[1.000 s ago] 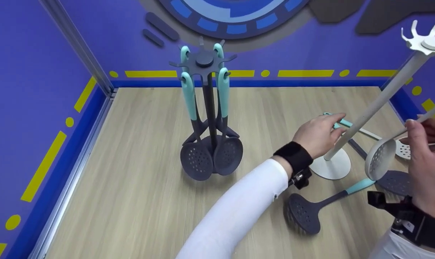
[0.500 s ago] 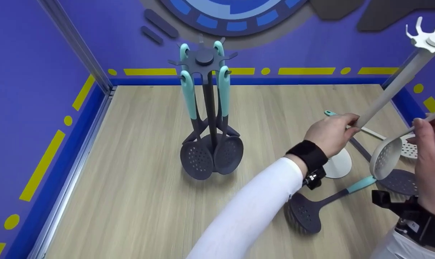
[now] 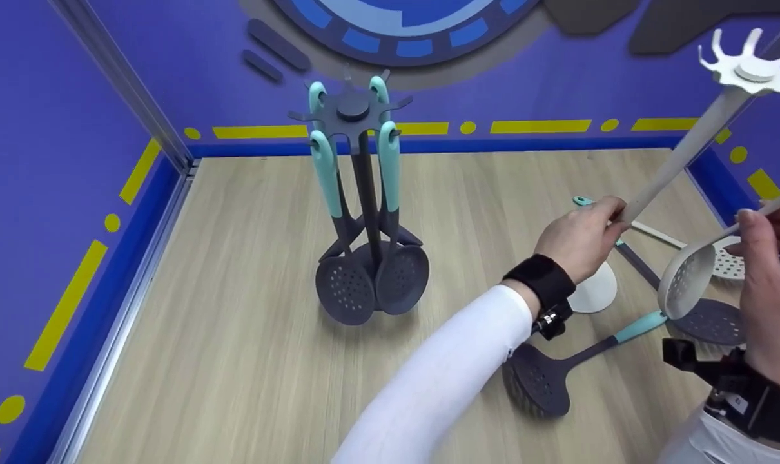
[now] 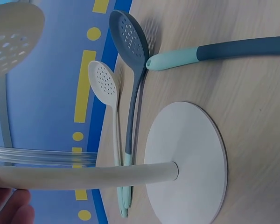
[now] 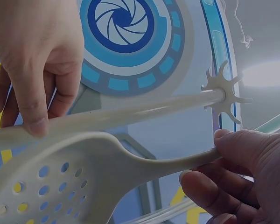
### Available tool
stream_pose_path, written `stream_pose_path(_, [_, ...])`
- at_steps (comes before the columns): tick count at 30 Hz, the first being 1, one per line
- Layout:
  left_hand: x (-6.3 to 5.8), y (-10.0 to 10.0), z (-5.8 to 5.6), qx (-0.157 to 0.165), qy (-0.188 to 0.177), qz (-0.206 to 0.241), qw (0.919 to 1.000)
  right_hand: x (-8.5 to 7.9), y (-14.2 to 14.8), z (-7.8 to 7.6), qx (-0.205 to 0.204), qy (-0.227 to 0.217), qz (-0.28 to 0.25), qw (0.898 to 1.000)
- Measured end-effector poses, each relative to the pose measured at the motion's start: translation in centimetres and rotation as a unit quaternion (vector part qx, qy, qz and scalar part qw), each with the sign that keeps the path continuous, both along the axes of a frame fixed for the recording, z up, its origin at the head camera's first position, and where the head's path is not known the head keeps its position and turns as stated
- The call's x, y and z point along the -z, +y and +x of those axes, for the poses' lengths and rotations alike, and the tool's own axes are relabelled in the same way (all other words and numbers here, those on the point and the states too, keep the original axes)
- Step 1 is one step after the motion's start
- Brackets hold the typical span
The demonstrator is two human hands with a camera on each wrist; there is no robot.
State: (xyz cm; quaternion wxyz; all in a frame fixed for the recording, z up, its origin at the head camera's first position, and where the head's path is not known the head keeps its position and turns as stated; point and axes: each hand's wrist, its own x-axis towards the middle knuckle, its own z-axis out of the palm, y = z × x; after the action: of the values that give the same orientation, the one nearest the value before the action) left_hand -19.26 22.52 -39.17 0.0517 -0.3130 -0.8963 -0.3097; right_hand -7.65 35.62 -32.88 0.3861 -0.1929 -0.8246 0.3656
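My left hand [image 3: 577, 241] grips the pole of a white utensil stand [image 3: 677, 151] partway up. The stand's round base [image 4: 191, 140] rests on the table, and hooked prongs fan out at its top. Between thumb and fingers, my right hand [image 3: 767, 277] pinches the shaft of a white slotted spoon [image 3: 688, 278]. That spoon is held off the table, bowl lowest, right of the pole. Its mint handle end [image 5: 273, 123] shows beyond the hand in the right wrist view. In the left wrist view only some left fingertips [image 4: 18, 207] appear.
A dark stand [image 3: 353, 109] at centre-left carries several dark utensils with mint handles. On the table at right lie a dark slotted turner [image 3: 538, 380], a dark slotted spoon [image 3: 712, 321] and a white slotted spoon [image 3: 728, 263]. Blue walls [image 3: 493, 96] border the table.
My left hand, earlier beside the pole with fingers extended, has closed round it. The right hand keeps the slotted spoon almost in place. The view has shifted slightly.
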Motion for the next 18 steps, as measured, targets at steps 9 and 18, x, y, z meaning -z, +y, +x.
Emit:
stream_pose_path(9, [0.1, -2.1, -0.2, -0.008, 0.016, 0.014, 0.9997, 0.0, -0.1, 0.0, -0.005, 0.01, 0.026, 1.0])
stream_pose_path(18, [0.1, -4.7, -0.4, -0.014, 0.027, 0.041, 0.9987, 0.2, -0.9, -0.5, -0.019, 0.031, 0.032, 0.999])
